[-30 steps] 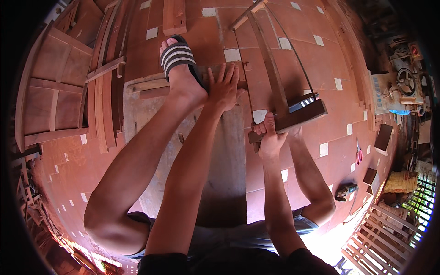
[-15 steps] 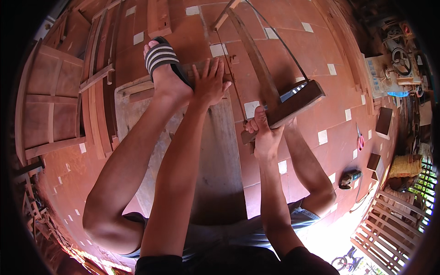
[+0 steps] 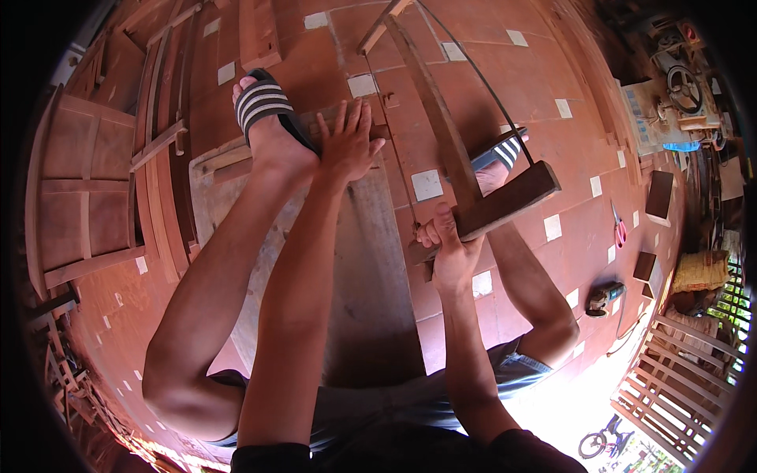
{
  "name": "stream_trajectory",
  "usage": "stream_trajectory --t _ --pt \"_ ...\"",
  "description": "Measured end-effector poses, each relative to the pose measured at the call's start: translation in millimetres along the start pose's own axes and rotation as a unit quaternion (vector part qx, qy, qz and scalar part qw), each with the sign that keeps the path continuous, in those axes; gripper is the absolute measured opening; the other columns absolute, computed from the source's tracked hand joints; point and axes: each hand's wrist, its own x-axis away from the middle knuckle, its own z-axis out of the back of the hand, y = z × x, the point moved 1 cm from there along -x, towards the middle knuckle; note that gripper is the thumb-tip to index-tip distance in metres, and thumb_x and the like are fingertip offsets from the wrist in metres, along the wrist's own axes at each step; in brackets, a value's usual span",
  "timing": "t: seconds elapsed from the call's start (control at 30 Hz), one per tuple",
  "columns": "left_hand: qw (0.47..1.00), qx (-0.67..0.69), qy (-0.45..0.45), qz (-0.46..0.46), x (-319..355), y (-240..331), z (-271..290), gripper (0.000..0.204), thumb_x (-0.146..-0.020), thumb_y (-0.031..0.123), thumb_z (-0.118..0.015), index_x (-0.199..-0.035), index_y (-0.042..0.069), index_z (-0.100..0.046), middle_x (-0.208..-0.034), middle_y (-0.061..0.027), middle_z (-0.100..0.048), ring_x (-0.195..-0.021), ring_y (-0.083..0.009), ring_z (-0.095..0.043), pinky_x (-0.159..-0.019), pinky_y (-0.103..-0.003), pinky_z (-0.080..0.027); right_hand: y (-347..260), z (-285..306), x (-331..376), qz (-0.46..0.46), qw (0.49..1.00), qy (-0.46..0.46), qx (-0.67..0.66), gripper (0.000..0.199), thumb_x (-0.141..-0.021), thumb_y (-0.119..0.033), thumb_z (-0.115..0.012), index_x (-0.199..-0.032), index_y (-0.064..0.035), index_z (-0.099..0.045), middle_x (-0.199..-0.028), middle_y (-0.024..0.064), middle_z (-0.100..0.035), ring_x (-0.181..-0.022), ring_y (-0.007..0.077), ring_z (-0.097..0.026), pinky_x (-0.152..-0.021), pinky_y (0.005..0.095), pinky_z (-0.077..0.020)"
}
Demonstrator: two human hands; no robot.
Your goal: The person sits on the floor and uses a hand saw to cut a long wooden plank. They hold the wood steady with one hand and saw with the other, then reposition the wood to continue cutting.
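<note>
My right hand (image 3: 448, 252) grips the lower handle of a wooden frame saw (image 3: 441, 130), whose thin blade runs up along the right edge of a grey wooden bench (image 3: 371, 260). My left hand (image 3: 347, 142) lies flat, fingers spread, on a narrow strip of wood (image 3: 236, 158) at the bench's far end. My left foot, in a black sandal with white stripes (image 3: 264, 106), presses down on the same strip just left of that hand. My right foot, in a matching sandal (image 3: 501, 154), rests on the floor behind the saw frame.
Red floor tiles (image 3: 552, 118) with small white squares surround the bench. Wooden frames and panels (image 3: 87, 181) lie at left. Red scissors (image 3: 619, 229), wood blocks (image 3: 658, 193) and a power tool (image 3: 603, 296) sit at right, a cluttered workbench (image 3: 678, 94) beyond.
The saw and my right hand have moved back toward me and down along the bench edge. The view has tilted; my left hand and left foot stay pressed on the wood strip.
</note>
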Motion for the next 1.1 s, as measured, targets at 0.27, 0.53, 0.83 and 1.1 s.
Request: stream_trajectory --t 0.27,0.53,0.83,1.1 --pt "1.000 0.009 0.019 -0.006 -1 -4 -5 0.079 -0.106 0.055 -0.042 -0.166 0.010 -0.018 -0.174 -0.0072 -0.015 -0.161 -0.0329 -0.007 -0.122 -0.072 -0.001 -9 -2 17 0.009 0.999 0.005 0.048 0.032 -0.102 -0.019 -0.069 -0.080 -0.0070 -0.050 -0.063 -0.0012 -0.043 -0.056 0.0112 -0.040 -0.056 0.0332 -0.0400" --pt "0.999 0.012 0.037 -0.016 1 -2 -6 0.079 -0.105 0.053 -0.046 -0.166 0.011 -0.020 -0.172 -0.0081 -0.021 -0.160 -0.0336 -0.010 -0.122 -0.072 -0.002 -7 24 46 -0.038 0.999 0.034 0.017 0.027 -0.102 -0.020 -0.069 -0.086 -0.0064 -0.052 -0.066 -0.0013 -0.043 -0.059 0.0117 -0.039 -0.060 0.0334 -0.0410" --pt "0.999 0.013 0.039 -0.018 -1 -6 -10 0.079 -0.105 0.053 -0.047 -0.166 0.012 -0.019 -0.173 -0.0076 -0.019 -0.160 -0.0333 -0.010 -0.121 -0.073 -0.004 -25 20 62 -0.029 0.999 0.029 0.013 0.026 -0.103 -0.021 -0.067 -0.088 -0.0061 -0.052 -0.066 -0.0003 -0.045 -0.059 0.0120 -0.040 -0.060 0.0332 -0.0416" --pt "1.000 0.008 0.017 -0.010 -1 -6 -3 0.079 -0.105 0.053 -0.047 -0.166 0.011 -0.018 -0.173 -0.0073 -0.019 -0.160 -0.0331 -0.010 -0.121 -0.074 -0.005 -37 25 86 -0.050 0.998 0.020 0.021 0.026 -0.104 -0.021 -0.065 -0.088 -0.0056 -0.052 -0.066 0.0014 -0.046 -0.059 0.0127 -0.043 -0.058 0.0332 -0.0395"
